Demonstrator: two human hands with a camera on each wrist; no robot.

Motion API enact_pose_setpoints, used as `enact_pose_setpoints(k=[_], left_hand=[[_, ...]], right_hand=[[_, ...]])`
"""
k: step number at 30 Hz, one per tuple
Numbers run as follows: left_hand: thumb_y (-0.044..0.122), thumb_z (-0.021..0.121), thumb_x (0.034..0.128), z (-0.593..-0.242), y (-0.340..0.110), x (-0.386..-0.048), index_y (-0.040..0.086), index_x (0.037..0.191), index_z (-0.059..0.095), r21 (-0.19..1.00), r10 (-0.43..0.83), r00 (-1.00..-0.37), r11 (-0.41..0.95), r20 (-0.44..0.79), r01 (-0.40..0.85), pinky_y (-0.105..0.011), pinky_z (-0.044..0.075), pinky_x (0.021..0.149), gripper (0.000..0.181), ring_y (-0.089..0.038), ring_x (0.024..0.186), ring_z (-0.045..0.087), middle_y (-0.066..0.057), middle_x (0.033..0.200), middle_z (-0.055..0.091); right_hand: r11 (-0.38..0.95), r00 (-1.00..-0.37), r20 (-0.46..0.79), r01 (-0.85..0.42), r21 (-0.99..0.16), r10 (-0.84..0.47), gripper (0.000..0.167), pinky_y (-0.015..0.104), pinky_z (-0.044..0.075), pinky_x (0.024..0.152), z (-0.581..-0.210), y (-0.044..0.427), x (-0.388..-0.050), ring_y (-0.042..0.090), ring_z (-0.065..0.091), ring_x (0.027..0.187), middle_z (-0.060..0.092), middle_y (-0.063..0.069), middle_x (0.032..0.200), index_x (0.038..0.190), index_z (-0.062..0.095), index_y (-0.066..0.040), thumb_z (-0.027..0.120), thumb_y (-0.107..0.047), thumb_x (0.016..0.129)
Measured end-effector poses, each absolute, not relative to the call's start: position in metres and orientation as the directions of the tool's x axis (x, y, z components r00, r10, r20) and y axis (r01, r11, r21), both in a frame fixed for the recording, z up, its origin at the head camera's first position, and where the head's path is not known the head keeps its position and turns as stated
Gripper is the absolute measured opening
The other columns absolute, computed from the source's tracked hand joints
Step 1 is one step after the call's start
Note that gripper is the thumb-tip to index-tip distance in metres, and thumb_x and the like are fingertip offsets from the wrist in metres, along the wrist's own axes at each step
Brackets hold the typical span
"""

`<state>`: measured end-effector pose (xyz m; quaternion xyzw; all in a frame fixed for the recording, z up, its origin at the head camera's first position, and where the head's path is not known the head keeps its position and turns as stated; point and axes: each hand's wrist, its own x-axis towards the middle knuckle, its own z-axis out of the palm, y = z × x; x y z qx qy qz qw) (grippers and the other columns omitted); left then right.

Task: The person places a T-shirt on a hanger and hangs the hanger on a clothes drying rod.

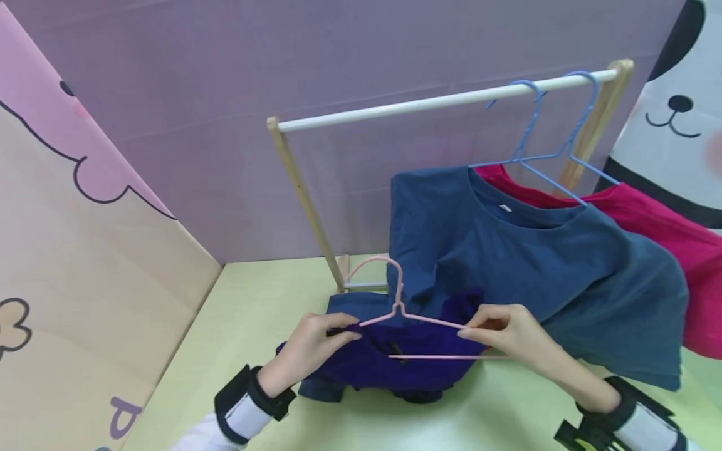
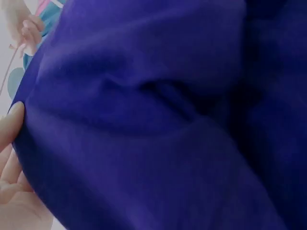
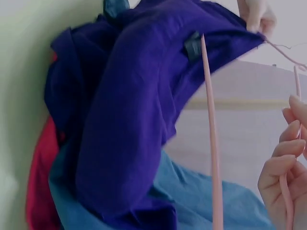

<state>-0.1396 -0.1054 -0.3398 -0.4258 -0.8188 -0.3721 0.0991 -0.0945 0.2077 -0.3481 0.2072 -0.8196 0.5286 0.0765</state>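
Observation:
A pink clothes hanger (image 1: 433, 321) is held in front of me, its hook upward. My right hand (image 1: 510, 329) pinches its right arm; in the right wrist view the fingers (image 3: 283, 165) curl round the pink rod. My left hand (image 1: 313, 351) pinches the neckline of a dark purple shirt (image 1: 420, 373) near the hanger's left arm. That arm's end is hidden at the cloth. The bottom bar (image 3: 211, 143) passes over the shirt near a dark neck label (image 3: 193, 46). Purple cloth fills most of the left wrist view, its edge between left thumb and fingers.
Behind stands a rack with a white rail (image 1: 389, 111) and wooden posts. On its right part hang a blue shirt (image 1: 507, 263) and a red shirt (image 1: 699, 269) on blue hangers (image 1: 530, 128). A pale green table (image 1: 248, 313) lies below; printed cloth walls surround it.

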Motion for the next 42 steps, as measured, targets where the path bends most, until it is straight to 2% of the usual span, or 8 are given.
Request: enact_pose_setpoints(k=[4,10,15,22,26,29,37,42], left_hand=[[0.001,0.067,0.0752,-0.342,-0.102,-0.139,0.000,0.090,0.067,0.550,0.598,-0.627,0.340,0.499,0.762,-0.020,0.049,0.067,0.015,-0.014,0.077,0.064,-0.008,0.084,0.068],[0.004,0.065,0.0776,-0.343,-0.096,-0.139,0.000,0.092,0.068,0.594,0.566,-0.648,0.313,0.510,0.741,-0.022,0.049,0.069,0.015,-0.015,0.080,0.064,-0.008,0.086,0.068],[0.010,0.064,0.0796,-0.343,-0.092,-0.139,0.003,0.092,0.069,0.623,0.539,-0.667,0.300,0.514,0.722,-0.021,0.049,0.068,0.015,-0.011,0.080,0.062,-0.005,0.087,0.068],[0.009,0.063,0.0806,-0.334,-0.100,-0.143,0.002,0.095,0.069,0.654,0.534,-0.690,0.299,0.489,0.695,-0.023,0.049,0.068,0.017,-0.010,0.082,0.061,-0.005,0.090,0.067],[0.009,0.061,0.0819,-0.325,-0.107,-0.148,0.002,0.096,0.068,0.687,0.543,-0.697,0.274,0.468,0.674,-0.024,0.048,0.074,0.017,-0.011,0.088,0.060,-0.006,0.094,0.067],[0.007,0.061,0.0821,-0.316,-0.109,-0.151,0.001,0.097,0.068,0.710,0.557,-0.690,0.234,0.462,0.664,-0.025,0.047,0.079,0.018,-0.013,0.094,0.059,-0.007,0.097,0.066],[0.006,0.060,0.0825,-0.308,-0.108,-0.153,0.001,0.096,0.068,0.692,0.597,-0.639,0.185,0.485,0.698,-0.026,0.046,0.081,0.016,-0.013,0.095,0.059,-0.007,0.097,0.066],[0.006,0.060,0.0827,-0.307,-0.106,-0.153,0.001,0.096,0.068,0.687,0.609,-0.621,0.164,0.494,0.708,-0.027,0.046,0.081,0.016,-0.013,0.095,0.058,-0.008,0.097,0.065]], right_hand=[[0.338,-0.904,0.344,-0.417,-0.844,-0.254,0.008,0.022,0.041,0.041,-0.355,0.196,-0.094,0.001,0.046,0.049,0.058,-0.002,0.061,0.070,0.064,-0.010,0.068,-0.007,0.075],[0.320,-0.915,0.326,-0.391,-0.863,-0.239,0.010,0.022,0.037,0.039,-0.364,0.182,-0.096,-0.001,0.042,0.047,0.055,-0.010,0.058,0.068,0.062,-0.011,0.069,-0.010,0.075],[0.358,-0.910,0.314,-0.398,-0.845,-0.269,0.011,0.022,0.039,0.043,-0.366,0.176,-0.099,0.001,0.044,0.049,0.057,-0.003,0.060,0.068,0.063,-0.012,0.069,-0.015,0.076],[0.274,-0.867,0.161,-0.317,-0.908,-0.471,0.024,0.027,0.047,0.049,-0.354,0.202,-0.113,0.006,0.052,0.056,0.059,0.003,0.069,0.089,0.062,0.005,0.046,-0.012,0.092],[0.245,-0.838,0.097,-0.265,-0.933,-0.538,0.031,0.029,0.050,0.056,-0.356,0.222,-0.125,0.009,0.057,0.064,0.063,0.003,0.080,0.099,0.058,0.012,0.038,-0.012,0.096],[0.268,-0.820,0.083,-0.278,-0.922,-0.566,0.028,0.028,0.050,0.057,-0.360,0.225,-0.132,0.009,0.057,0.064,0.064,0.004,0.084,0.103,0.058,0.010,0.040,-0.011,0.095],[0.295,-0.773,0.138,-0.392,-0.871,-0.620,0.022,0.025,0.046,0.057,-0.362,0.193,-0.144,0.015,0.055,0.063,0.060,0.009,0.074,0.107,0.061,-0.005,0.048,-0.014,0.092],[0.363,-0.750,0.127,-0.452,-0.815,-0.649,0.021,0.022,0.045,0.059,-0.364,0.175,-0.146,0.008,0.052,0.066,0.060,-0.001,0.080,0.105,0.061,-0.009,0.049,-0.019,0.092]])
